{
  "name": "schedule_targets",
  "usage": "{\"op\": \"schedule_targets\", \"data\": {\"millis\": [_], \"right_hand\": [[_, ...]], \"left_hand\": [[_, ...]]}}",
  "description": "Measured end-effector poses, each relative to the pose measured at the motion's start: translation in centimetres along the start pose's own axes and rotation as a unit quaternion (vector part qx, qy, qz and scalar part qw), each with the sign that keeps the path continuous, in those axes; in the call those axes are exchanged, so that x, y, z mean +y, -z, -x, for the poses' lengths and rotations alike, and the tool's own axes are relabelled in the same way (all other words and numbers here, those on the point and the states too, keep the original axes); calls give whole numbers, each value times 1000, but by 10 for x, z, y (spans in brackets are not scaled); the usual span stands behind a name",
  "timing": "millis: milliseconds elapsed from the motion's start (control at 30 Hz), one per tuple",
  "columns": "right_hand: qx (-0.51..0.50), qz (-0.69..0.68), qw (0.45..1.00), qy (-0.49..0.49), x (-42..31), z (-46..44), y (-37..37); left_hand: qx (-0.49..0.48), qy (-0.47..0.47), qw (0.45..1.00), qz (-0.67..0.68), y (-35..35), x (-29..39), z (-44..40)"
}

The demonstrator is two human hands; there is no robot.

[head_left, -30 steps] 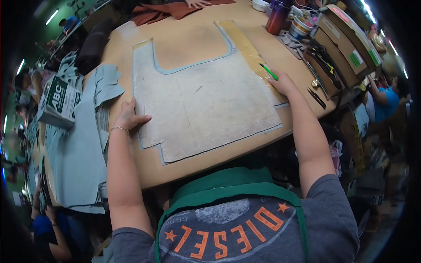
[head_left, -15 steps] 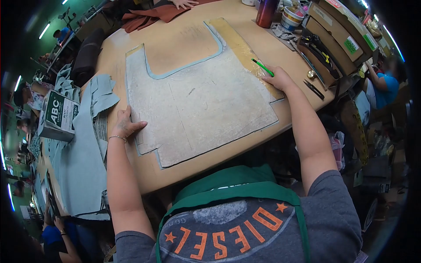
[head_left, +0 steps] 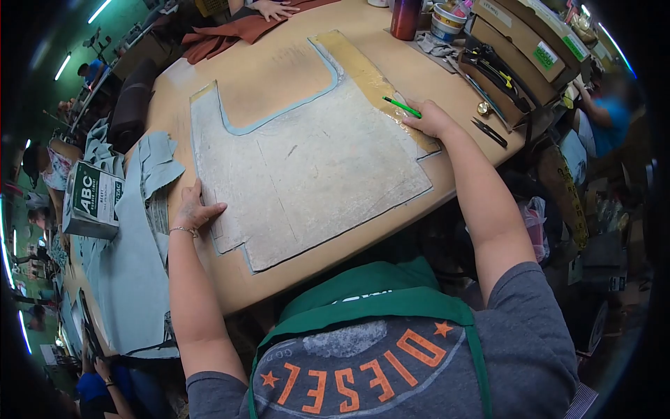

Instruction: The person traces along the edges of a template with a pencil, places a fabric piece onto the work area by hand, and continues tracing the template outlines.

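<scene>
A large pale, worn template [head_left: 300,188] with a deep cut-out at its far side lies flat on the table. Light blue material [head_left: 241,130] shows as a narrow rim along the cut-out and some outer edges. Yellowish tape [head_left: 356,59] covers its far right arm. My left hand [head_left: 194,208] rests at the template's left edge, thumb stretched over the top and apart from the fingers. At the right edge, my right hand [head_left: 431,120] holds a green pencil [head_left: 402,107] and touches the template; some of its fingertips are hidden.
Blue-grey sheets [head_left: 136,279] and an ABC tin [head_left: 93,199] lie at left. Reddish-brown material [head_left: 230,36] is at the far side by another person's hand [head_left: 273,10]. Black snips [head_left: 490,133], cardboard boxes [head_left: 513,49] and a dark red bottle [head_left: 405,19] stand right.
The whole view has shifted slightly, with the table's right-hand things now further left. Both hands stay at the template's edges, and the pencil remains in my right hand.
</scene>
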State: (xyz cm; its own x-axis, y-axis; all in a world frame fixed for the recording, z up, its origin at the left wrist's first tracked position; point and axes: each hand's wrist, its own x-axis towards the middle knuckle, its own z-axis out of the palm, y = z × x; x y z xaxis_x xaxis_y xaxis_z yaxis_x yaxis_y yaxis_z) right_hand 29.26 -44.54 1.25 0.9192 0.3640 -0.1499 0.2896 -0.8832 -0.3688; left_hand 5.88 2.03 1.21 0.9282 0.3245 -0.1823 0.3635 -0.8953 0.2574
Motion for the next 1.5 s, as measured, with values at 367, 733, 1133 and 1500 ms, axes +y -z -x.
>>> {"op": "schedule_targets", "data": {"millis": [367, 733, 1133, 1500], "right_hand": [[43, -256, 965, -44, 9, -2, -12], [36, -296, 953, -46, 16, 0, -13], [16, -321, 946, -54, 12, 6, -7], [-20, -464, 882, -86, 19, 0, -6]], "left_hand": [[30, 3, 997, 76, -4, 0, 7], [-9, -59, 950, 307, -17, -32, -8], [11, -44, 966, 253, -19, -32, -7], [0, -10, 863, 505, -9, 1, 12]]}}
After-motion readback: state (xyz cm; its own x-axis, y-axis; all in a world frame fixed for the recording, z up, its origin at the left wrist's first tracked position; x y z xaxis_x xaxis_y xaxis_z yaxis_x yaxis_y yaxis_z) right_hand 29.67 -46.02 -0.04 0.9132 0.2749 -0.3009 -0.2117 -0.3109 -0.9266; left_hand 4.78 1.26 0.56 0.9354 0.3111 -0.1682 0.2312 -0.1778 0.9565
